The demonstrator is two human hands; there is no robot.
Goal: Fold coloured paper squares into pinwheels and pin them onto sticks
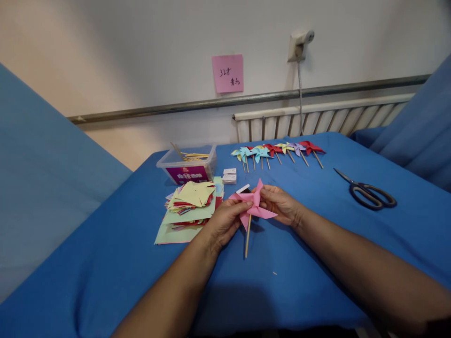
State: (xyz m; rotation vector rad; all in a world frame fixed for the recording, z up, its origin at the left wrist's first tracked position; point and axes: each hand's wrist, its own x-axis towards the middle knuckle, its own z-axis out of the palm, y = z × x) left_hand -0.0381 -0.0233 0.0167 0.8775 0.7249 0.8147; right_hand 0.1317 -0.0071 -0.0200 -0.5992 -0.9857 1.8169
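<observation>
A stack of coloured paper [188,206] lay at nine o'clock from the hands, close enough to grab. The left hand [225,220] and right hand [280,204] both pinched a pink pinwheel [254,206] mid-surface, its stick [248,241] pointing to six o'clock. Finished pinwheels [278,151] lay in a row at twelve o'clock, out of the way. Scissors [369,192] rested at three o'clock.

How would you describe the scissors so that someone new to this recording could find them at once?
Start from the blue-covered table and look to its right side, past the person's right hand. The scissors lie flat there on their own, below and to the right of the row of finished pinwheels. They are the only metal tool: dark handles, blades pointing up-left.
</observation>
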